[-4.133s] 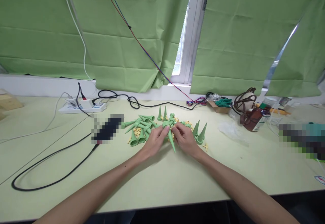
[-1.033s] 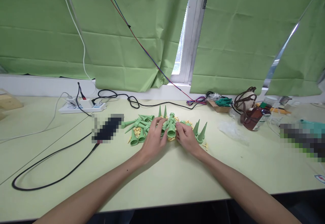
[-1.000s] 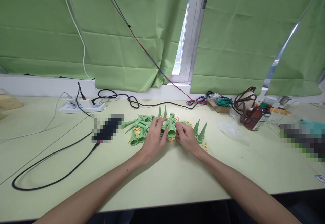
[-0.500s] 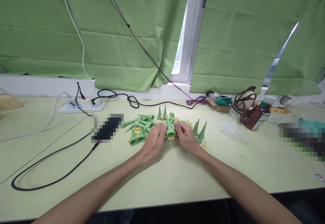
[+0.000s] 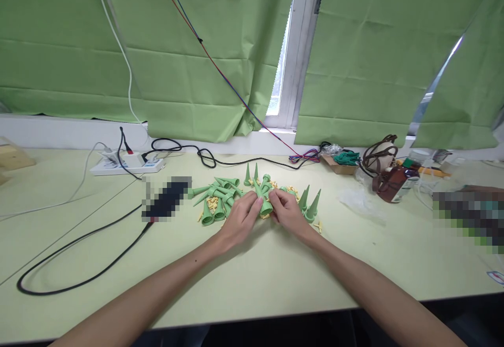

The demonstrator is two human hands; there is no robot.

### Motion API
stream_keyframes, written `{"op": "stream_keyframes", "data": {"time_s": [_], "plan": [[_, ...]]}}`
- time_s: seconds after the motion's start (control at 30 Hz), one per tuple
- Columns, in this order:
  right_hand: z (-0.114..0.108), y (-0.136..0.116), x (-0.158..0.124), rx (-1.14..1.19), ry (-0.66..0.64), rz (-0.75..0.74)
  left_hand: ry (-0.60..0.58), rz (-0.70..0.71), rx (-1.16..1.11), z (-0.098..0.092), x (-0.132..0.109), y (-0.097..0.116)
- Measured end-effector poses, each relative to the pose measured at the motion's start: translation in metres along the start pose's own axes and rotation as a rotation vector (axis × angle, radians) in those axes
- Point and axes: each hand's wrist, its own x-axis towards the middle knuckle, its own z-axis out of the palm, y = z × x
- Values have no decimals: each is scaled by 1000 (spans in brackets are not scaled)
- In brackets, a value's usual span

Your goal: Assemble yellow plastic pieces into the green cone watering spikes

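Observation:
Between my hands is a green plastic cone [image 5: 265, 208], its wide end towards me and its tip leaning away to the left. My left hand [image 5: 241, 214] is closed on it, thumb along its side. My right hand [image 5: 289, 209] is pinched close by the cone's right side; whatever its fingertips hold is hidden. A pile of green cones [image 5: 226, 195] lies to the left, mixed with small yellow pieces [image 5: 212, 204]. Two cones stand upright behind my hands, and further upright cones [image 5: 312, 209] stand just right of my right hand. One yellow piece [image 5: 319, 227] lies apart.
A blurred dark device [image 5: 167, 200] with a black cable lies left of the pile. Behind it is a white power strip [image 5: 128, 164]. To the right are a crumpled clear bag [image 5: 360, 202], a brown bottle [image 5: 397, 181] and a small cardboard box [image 5: 338, 166].
The cone has tilted, its tip swinging left, and my left thumb has shifted onto its side. My right fingers have moved slightly against it. The pile looks the same.

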Motion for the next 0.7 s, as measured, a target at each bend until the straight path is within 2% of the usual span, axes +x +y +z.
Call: {"op": "stream_keyframes", "data": {"time_s": [0.7], "plan": [[-4, 1, 0, -262, 54, -28, -28, 68, 118, 3, -2, 2]]}}
